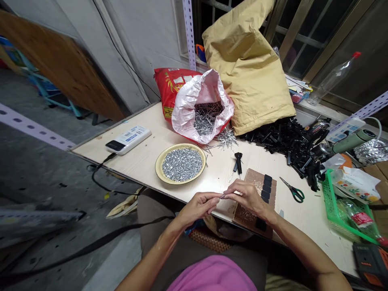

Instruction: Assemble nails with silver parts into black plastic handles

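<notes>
I see left hand (201, 206) and right hand (247, 196), fingertips pinching thin piece (223, 197) | bowl (159, 169) left of board (251, 178) | scissors (292, 190) right of board

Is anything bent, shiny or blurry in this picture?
Head view: the clear bottle looks stretched and leaning, likely from a wide lens; metal bits in the bowl glint; the floor at left is dim and soft; the thin item between left hand and right hand is too small to make out.
</notes>
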The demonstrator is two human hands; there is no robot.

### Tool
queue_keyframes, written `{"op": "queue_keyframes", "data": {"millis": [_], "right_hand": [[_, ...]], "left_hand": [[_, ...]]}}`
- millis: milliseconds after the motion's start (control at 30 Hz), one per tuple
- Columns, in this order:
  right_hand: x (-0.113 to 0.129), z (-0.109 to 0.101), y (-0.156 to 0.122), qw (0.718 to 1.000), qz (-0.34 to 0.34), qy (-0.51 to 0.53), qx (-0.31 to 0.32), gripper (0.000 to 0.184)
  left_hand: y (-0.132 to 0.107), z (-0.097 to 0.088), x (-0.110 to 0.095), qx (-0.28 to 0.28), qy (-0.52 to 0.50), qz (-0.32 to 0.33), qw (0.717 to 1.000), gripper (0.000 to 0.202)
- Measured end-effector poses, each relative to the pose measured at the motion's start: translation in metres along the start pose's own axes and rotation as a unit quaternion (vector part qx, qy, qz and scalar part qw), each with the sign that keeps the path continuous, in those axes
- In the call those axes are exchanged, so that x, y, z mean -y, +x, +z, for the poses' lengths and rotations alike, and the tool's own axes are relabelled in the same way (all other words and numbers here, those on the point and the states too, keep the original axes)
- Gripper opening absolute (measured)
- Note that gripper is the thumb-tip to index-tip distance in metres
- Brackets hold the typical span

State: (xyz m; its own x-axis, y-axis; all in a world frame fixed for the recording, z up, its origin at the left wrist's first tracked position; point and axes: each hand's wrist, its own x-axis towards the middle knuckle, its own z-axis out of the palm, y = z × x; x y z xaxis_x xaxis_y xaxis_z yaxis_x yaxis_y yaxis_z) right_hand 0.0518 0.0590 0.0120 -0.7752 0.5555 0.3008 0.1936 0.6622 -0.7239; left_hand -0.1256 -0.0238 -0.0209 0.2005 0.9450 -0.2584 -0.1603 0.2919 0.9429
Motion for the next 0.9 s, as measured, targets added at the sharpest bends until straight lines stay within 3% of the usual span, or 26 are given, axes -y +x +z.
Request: {"op": "queue_keyframes", "data": {"millis": [100, 233, 400, 600, 700, 900], "right_hand": [[-0.001, -0.001, -0.001, 0.999, -0.035, -0.036, 0.004, 0.027], [-0.002, -0.002, -0.004, 0.994, -0.078, -0.073, 0.013, 0.026], [-0.008, -0.001, -0.006, 0.979, -0.123, -0.161, 0.034, 0.028], [-0.017, 0.001, -0.007, 0.946, -0.197, -0.254, 0.046, 0.037], [-0.021, 0.009, -0.009, 0.958, -0.157, -0.241, 0.020, 0.046], [-0.008, 0.013, -0.009, 0.987, 0.044, -0.154, 0.004, 0.062]], "left_hand": [[0.001, 0.002, 0.001, -0.044, 0.040, 0.057, 0.997, 0.044], [0.000, 0.006, 0.003, -0.015, 0.035, 0.047, 0.998, 0.044], [0.000, 0.011, 0.001, -0.079, 0.106, 0.121, 0.984, 0.027], [0.000, 0.014, -0.002, -0.043, 0.139, 0.118, 0.982, 0.027], [0.000, 0.016, -0.002, -0.050, 0.154, 0.129, 0.978, 0.027], [0.003, 0.024, -0.001, -0.097, 0.149, 0.131, 0.975, 0.024]]}}
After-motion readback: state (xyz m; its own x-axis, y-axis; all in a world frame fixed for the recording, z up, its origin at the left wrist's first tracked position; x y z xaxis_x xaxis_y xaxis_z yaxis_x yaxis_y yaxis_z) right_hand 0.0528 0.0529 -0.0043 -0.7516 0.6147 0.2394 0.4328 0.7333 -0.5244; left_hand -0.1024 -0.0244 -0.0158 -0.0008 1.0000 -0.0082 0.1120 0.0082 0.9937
